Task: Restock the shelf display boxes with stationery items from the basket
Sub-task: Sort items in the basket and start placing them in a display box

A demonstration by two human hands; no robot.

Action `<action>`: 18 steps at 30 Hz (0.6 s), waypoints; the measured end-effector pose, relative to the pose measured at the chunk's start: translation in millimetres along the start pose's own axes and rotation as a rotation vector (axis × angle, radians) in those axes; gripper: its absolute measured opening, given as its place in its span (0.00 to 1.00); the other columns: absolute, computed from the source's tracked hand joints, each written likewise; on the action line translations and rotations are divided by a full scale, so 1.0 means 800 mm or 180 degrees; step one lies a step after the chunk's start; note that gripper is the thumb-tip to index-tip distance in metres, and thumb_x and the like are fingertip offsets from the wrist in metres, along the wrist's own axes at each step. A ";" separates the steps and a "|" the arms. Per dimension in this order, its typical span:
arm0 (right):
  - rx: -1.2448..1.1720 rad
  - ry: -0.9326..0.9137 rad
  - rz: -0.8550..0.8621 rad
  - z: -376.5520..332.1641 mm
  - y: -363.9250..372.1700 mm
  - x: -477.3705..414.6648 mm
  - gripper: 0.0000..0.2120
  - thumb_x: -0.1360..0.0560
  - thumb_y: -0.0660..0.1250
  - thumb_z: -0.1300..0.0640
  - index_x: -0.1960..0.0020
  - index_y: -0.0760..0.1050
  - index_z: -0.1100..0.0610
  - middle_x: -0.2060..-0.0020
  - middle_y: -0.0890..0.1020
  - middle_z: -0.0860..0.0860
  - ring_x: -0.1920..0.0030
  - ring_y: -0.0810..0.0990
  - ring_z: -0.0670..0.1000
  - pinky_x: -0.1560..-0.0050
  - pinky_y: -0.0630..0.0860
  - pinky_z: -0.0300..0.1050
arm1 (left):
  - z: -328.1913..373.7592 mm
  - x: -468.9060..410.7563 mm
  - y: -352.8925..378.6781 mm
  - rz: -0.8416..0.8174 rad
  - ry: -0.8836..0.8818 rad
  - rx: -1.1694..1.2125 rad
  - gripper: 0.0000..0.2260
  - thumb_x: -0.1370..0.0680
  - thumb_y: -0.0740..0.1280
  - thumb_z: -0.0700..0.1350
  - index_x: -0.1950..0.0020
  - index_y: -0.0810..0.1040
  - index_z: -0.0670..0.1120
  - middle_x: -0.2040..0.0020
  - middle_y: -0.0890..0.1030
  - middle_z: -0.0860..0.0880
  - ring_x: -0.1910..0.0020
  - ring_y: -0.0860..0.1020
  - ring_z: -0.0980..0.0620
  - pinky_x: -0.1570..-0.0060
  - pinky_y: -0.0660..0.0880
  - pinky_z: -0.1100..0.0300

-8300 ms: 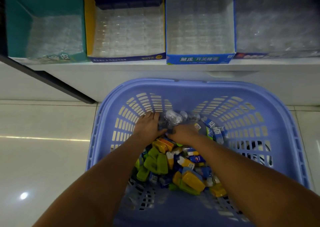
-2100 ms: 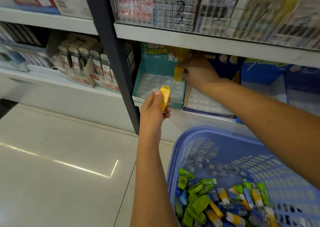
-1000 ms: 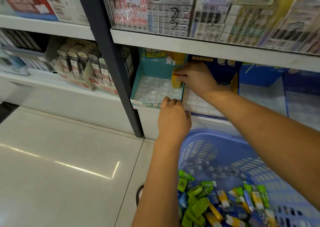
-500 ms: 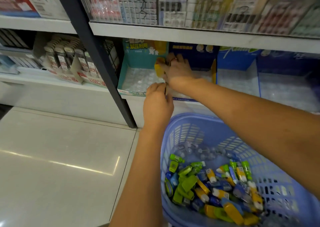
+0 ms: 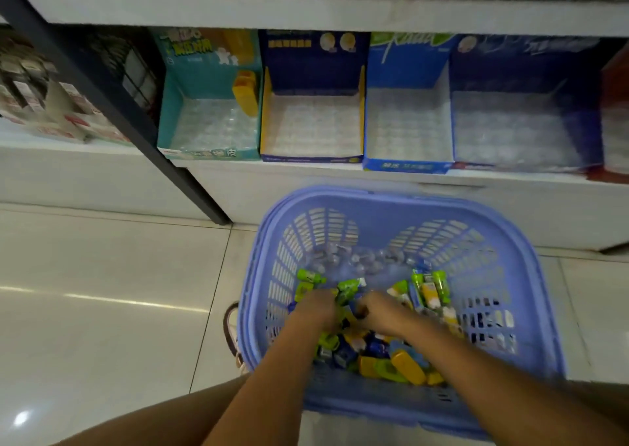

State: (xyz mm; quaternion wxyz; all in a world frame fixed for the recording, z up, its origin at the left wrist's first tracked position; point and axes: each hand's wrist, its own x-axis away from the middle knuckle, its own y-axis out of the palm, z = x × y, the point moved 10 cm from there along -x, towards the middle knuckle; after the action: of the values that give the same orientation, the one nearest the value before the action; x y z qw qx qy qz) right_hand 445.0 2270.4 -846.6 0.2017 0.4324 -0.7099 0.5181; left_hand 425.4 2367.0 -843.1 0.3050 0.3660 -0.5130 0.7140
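On the low shelf, a teal cardboard display box [image 5: 211, 125] holds 2 yellow plastic pieces [image 5: 245, 93] upright in its back right corner. Beside it stand a navy box with yellow side walls [image 5: 311, 123], a bright blue box [image 5: 406, 129] and a dark blue box [image 5: 514, 132], each lined with a clear tray. Below, on the tiled floor, a lilac slotted plastic basket [image 5: 391, 197] holds a heap of green, yellow and blue stationery items [image 5: 401, 367]. The left hand [image 5: 316, 309] and right hand [image 5: 377, 313] reach into the heap, close together; motion blur hides their fingers, so I cannot tell whether they pinch anything.
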 end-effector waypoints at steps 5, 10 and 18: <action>-0.0081 0.0144 -0.0157 0.006 0.012 -0.008 0.23 0.21 0.61 0.57 0.71 0.55 0.54 0.74 0.55 0.54 0.74 0.53 0.51 0.70 0.51 0.44 | -0.004 -0.008 0.012 -0.0120 -0.0113 0.0067 0.17 0.23 0.67 0.44 0.36 0.71 0.41 0.44 0.76 0.39 0.48 0.77 0.43 0.51 0.74 0.52; -0.1433 0.0238 -0.0206 0.016 -0.022 0.010 0.15 0.19 0.58 0.51 0.60 0.70 0.59 0.68 0.75 0.59 0.68 0.75 0.57 0.63 0.71 0.51 | -0.021 0.006 -0.008 -0.0391 -0.0416 0.1999 0.15 0.22 0.60 0.38 0.67 0.62 0.48 0.70 0.61 0.46 0.67 0.69 0.48 0.65 0.67 0.58; -0.3107 -0.1163 0.0510 -0.072 -0.181 0.102 0.13 0.27 0.65 0.49 0.44 0.80 0.46 0.56 0.83 0.41 0.61 0.76 0.38 0.61 0.71 0.31 | 0.025 0.086 -0.154 -0.0468 0.1169 0.4734 0.10 0.20 0.59 0.47 0.51 0.75 0.43 0.66 0.76 0.47 0.73 0.68 0.56 0.80 0.60 0.69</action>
State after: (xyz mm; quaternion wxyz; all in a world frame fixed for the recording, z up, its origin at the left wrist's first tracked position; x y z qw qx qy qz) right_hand 510.7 2276.9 -683.5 0.2123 0.3158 -0.9230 0.0572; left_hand 491.9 2387.3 -718.5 0.1055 0.3835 0.1866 0.8983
